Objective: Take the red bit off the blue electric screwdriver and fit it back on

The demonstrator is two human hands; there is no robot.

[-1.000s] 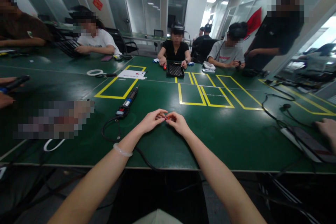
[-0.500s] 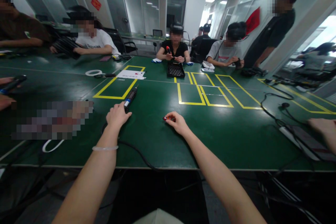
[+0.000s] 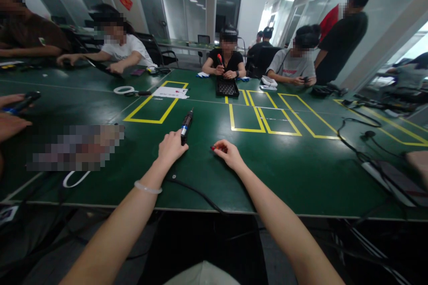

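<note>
My left hand (image 3: 171, 148) is closed around a black electric screwdriver (image 3: 187, 124) with a blue band; its tip points away from me, toward the far side. A dark cable (image 3: 197, 192) runs from near that hand to the table's front edge. To the right, my right hand (image 3: 229, 155) hovers at or just above the green table (image 3: 200, 173), fingers curled and pinched. A small red piece (image 3: 212, 148) shows at its fingertips; its kind is too small to make out, and the palm is hidden. The two hands are apart.
Yellow tape outlines (image 3: 247, 131) mark the table ahead. A white paper (image 3: 170, 93) and a white ring-shaped roll (image 3: 123, 90) lie far left. A person across has a black tray (image 3: 227, 88). A co-worker's hand (image 3: 15, 124) is at left; cables (image 3: 344, 136) lie at right.
My left hand has moved right with the electric screwdriver, closer to my right hand. My right hand stays nearly in place. Across the table, a person in white has shifted a dark flat thing.
</note>
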